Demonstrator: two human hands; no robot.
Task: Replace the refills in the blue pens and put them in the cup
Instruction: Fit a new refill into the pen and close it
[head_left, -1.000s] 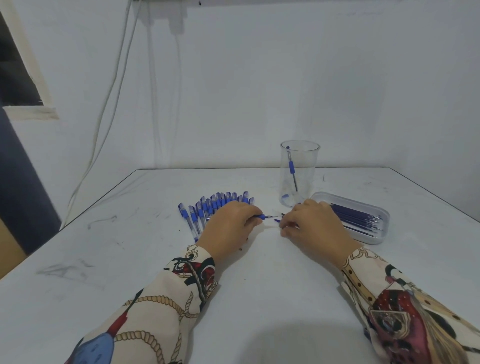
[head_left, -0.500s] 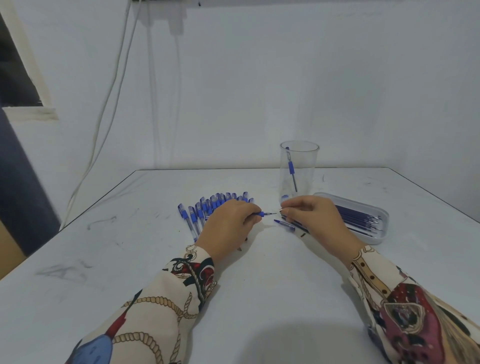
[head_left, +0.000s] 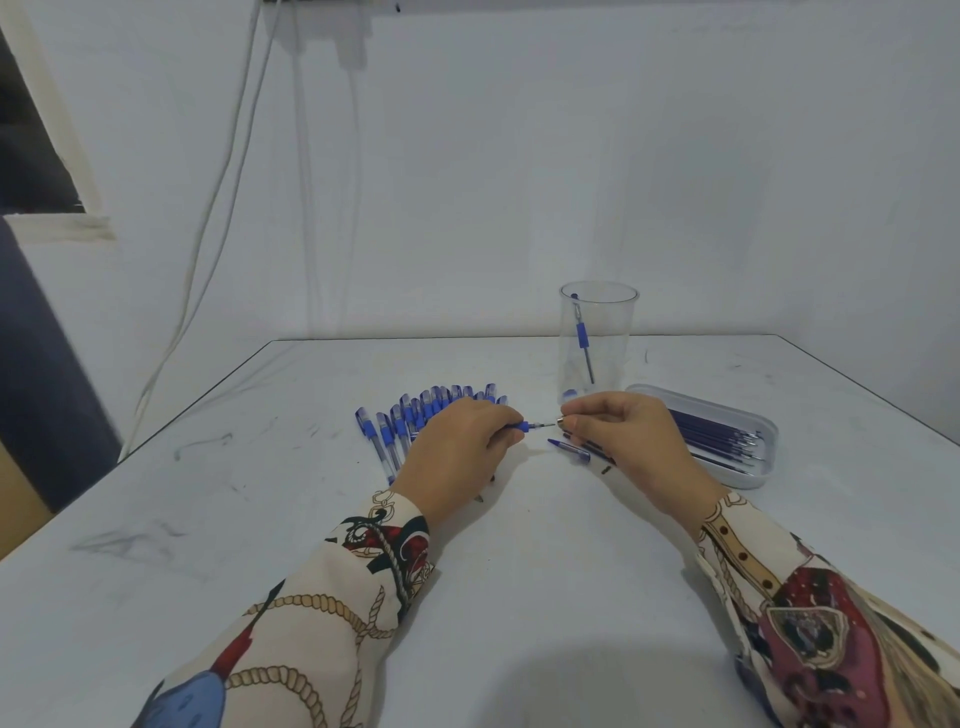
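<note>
**Inspector:** Start at the grip. What does each hand have?

**Assistant:** The left hand (head_left: 457, 447) is curled round a blue pen (head_left: 521, 426), its thin metal tip sticking out toward the right. The right hand (head_left: 621, 434) pinches something small at that tip; whether it is the refill's end or the pen's nose cone, I cannot tell.

**Inspector:** The relation the next move depends on?

**Assistant:** The pen's long axis runs left to right, roughly parallel to the tabletop's near edge. The pinch sits right at the tip, in line with that axis, so I judge any pull or push must follow that line. The right hand is nearer the tray of refills (head_left: 727, 441) and the cup (head_left: 597, 343).

**Inspector:** Surroundings?

**Assistant:** A loose blue piece (head_left: 569, 450), likely a cap, lies on the table (head_left: 260, 519) just under the right hand. A row of pens (head_left: 410, 421) fans out behind the left hand. The clear cup stands toward the far edge, one pen inside; the tray lies beside it, toward the right edge.

**Inspector:** Hidden?

**Assistant:** The pen's barrel is covered by the left palm. Dark bits under the right hand are unclear.
</note>
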